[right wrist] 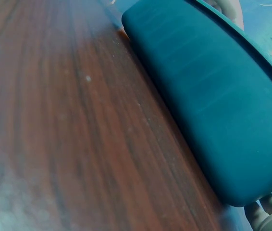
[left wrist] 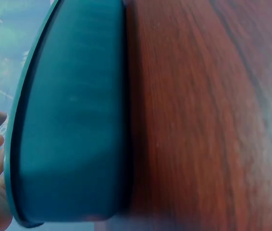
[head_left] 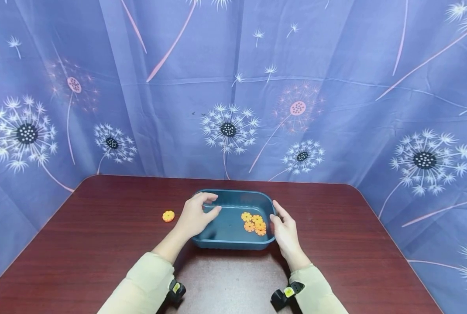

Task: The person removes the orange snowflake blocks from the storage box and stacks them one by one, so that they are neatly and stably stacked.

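A dark teal plastic tray (head_left: 233, 244) with rounded corners stands on the table. Several yellow-orange notched discs (head_left: 249, 226), flower-like in shape, lie in its right half, some overlapping. My left hand (head_left: 196, 216) is over the tray's left end, thumb and fingers apart with nothing seen between them. At the right end, my right hand (head_left: 286, 233) holds the rim, thumb at the edge and fingers along the outer wall. The right wrist view shows its fingers (right wrist: 270, 204) against the tray's corner. One more disc (head_left: 168, 216) lies on the table left of my left hand.
The dark red wood-grain table (head_left: 111, 226) reaches back to a blue curtain (head_left: 170, 109) printed with dandelions, which hangs behind and along both sides. A small black device is strapped to each wrist.
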Available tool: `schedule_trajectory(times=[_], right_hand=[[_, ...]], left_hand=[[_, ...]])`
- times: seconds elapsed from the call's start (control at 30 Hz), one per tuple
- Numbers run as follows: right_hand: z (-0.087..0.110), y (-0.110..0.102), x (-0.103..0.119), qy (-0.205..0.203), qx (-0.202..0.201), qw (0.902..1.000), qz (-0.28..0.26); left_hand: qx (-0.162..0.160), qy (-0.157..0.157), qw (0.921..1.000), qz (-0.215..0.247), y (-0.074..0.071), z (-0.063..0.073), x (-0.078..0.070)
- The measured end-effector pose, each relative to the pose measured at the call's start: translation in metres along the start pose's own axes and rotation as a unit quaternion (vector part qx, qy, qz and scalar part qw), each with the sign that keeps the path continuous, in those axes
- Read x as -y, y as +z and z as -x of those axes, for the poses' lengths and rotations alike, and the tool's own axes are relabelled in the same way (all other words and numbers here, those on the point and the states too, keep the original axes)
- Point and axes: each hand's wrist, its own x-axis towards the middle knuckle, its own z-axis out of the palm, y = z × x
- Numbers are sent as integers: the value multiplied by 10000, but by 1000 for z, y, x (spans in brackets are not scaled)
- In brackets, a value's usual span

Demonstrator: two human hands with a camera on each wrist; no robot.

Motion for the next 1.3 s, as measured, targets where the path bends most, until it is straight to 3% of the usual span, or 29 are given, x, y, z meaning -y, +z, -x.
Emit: schedule_trajectory(times=[0.37, 0.9, 1.3], right_hand=[[0, 0, 0, -32, 2, 10000, -13], [1, 1, 1, -106, 7, 9999, -11], [2, 1, 3, -84, 5, 10000, -7]], left_hand=[[356, -193, 9991, 125, 19, -5, -6], [858, -120, 9955, 384, 41, -17, -15], [1128, -249, 9926, 385, 55, -28, -20]])
